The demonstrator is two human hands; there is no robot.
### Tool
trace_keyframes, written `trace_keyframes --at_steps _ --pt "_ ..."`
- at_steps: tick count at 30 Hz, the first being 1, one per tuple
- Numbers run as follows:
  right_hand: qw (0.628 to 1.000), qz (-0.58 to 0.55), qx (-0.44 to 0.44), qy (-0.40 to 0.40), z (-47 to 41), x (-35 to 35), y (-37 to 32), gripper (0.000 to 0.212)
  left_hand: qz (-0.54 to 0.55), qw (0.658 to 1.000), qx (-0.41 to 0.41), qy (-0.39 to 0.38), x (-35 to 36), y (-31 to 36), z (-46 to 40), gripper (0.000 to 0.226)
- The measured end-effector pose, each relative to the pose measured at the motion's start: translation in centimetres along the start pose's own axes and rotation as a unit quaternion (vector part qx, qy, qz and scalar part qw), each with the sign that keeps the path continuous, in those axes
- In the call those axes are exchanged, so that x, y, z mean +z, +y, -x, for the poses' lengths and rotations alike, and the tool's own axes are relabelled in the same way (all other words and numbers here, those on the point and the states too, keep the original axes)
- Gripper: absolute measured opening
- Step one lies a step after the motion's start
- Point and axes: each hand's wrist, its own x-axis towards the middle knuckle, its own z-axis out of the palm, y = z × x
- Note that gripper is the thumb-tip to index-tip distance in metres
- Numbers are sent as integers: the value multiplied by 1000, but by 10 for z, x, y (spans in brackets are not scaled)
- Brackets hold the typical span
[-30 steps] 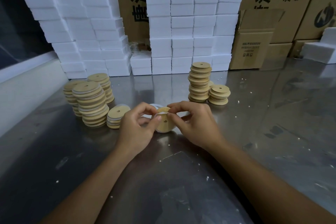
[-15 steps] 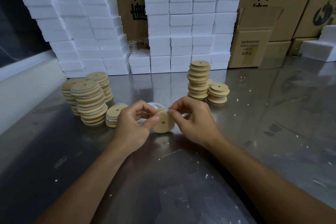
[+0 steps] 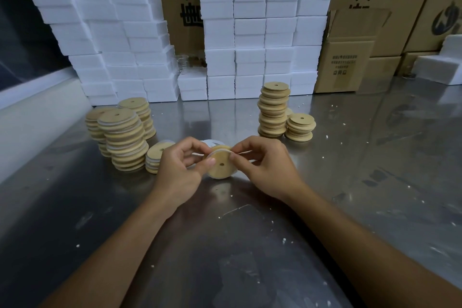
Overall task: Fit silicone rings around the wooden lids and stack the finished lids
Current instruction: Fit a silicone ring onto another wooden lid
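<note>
A round wooden lid [image 3: 221,166] with a small centre hole stands tilted on edge over the steel table, its face towards me. My left hand [image 3: 178,172] pinches its left rim between thumb and fingers. My right hand [image 3: 266,166] pinches the upper right rim, where a pale silicone ring [image 3: 221,149] lies stretched along the top edge. More white rings [image 3: 212,143] lie just behind the lid, partly hidden. A short stack of ringed lids [image 3: 158,156] sits left of my left hand. Taller stacks of lids [image 3: 123,141] stand further left. Plain lids are stacked at right [image 3: 273,110].
White foam boxes [image 3: 250,32] are piled along the back of the steel table [image 3: 375,170]. Cardboard cartons [image 3: 347,65] stand at the back right. A low stack of lids [image 3: 300,127] sits beside the tall right stack. Foam crumbs dot the surface.
Both hands have kept the lid between them and worked round its rim; the ring now shows along the top edge. The camera has dipped slightly.
</note>
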Motion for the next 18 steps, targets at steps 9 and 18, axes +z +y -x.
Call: trace_keyframes --at_steps 9,18 --pt "1000 -11 -17 23 1 1 2 3 -12 1000 -5 6 1 -1 1 28" --pt "991 81 -109 -6 1 -2 -5 7 -79 995 62 26 7 4 2 32"
